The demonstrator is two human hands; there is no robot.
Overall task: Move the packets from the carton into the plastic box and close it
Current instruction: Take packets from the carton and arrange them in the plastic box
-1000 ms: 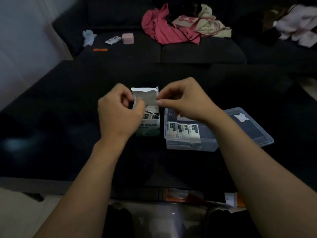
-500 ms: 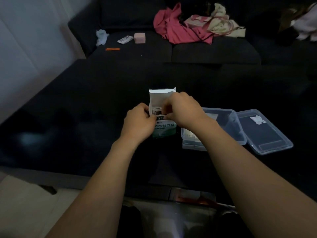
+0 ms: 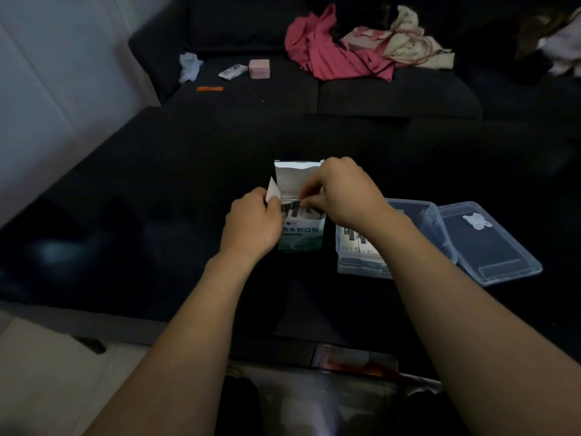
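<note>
Now that my right hand (image 3: 341, 191) has dipped back into the carton (image 3: 300, 228), it pinches packets (image 3: 295, 210); my left hand (image 3: 251, 223) grips the carton; more remain to move.

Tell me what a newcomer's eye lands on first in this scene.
Both hands meet at the open white-and-green carton mid-table: the left hand steadies its side while the right hand reaches into the packets at its mouth. Right of it sits the clear plastic box, with its lid off alongside. A pink garment glows on the dark sofa behind.
</note>
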